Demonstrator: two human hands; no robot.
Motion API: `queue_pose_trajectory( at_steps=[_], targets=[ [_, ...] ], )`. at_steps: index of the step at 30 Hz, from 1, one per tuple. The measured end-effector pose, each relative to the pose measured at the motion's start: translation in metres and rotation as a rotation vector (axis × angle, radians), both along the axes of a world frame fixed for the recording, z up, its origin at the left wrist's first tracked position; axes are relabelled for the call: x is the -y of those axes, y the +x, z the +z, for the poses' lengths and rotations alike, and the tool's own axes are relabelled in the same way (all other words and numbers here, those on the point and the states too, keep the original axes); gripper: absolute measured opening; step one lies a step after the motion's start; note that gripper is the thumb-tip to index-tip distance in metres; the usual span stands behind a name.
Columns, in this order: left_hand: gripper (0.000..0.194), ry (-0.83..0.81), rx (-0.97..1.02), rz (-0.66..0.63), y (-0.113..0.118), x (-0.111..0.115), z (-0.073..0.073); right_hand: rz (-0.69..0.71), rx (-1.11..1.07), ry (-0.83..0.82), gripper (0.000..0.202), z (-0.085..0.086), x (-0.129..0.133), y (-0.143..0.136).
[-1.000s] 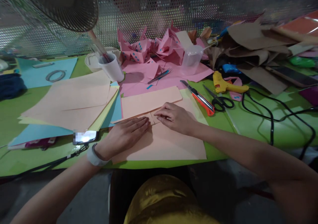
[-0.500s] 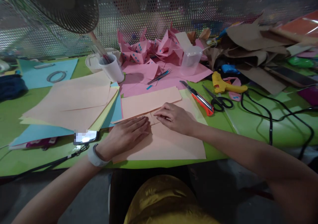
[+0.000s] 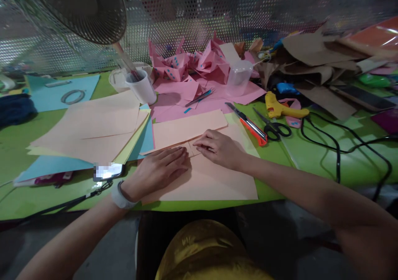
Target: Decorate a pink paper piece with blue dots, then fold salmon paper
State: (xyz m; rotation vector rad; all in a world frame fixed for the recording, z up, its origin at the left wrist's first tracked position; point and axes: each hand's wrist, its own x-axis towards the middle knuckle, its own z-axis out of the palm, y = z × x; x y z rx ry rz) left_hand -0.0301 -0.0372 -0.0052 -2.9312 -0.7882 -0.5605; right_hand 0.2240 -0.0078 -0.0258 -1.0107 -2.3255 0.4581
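A peach paper sheet (image 3: 224, 184) lies before me on the green table, with a folded peach strip (image 3: 189, 129) along its far side. My left hand (image 3: 158, 170) rests flat on the paper, fingers stretched out together near the strip's lower edge. Beside its fingertips, my right hand (image 3: 220, 149) has thumb and fingers pinched at a small creased flap of the peach paper (image 3: 192, 148). The fingers partly hide that flap.
Left are stacked coloured papers (image 3: 93, 118), a phone (image 3: 108, 171) and a white cup (image 3: 141, 87) below a fan (image 3: 81, 6). Rightward lie an orange cutter (image 3: 250, 126), black scissors (image 3: 275, 129) and a yellow glue gun (image 3: 280, 108) with its cord. Pink paper pieces (image 3: 174, 66) stand behind.
Both hands keep nearly the same place on the peach paper. The view has shifted very slightly; nothing else visibly moved.
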Motion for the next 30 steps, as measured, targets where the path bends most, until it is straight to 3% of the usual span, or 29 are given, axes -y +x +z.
queue_pose_trajectory(
  at_steps=[16,21,27,30],
  targets=[
    [0.025,-0.005,-0.057,0.019,0.0,-0.001,-0.003,0.012,0.029,0.039,0.023,-0.002,0.0,0.001],
    [0.036,0.013,-0.089,0.05,0.001,0.001,-0.004,0.053,0.12,0.185,0.024,0.003,0.002,0.001],
    [0.061,-0.042,-0.104,0.09,0.003,0.002,-0.004,0.131,0.241,0.312,0.028,0.019,0.009,-0.001],
    [0.066,-0.042,-0.116,0.094,0.003,0.003,-0.005,0.173,0.338,0.38,0.039,0.021,0.016,-0.004]
  ],
)
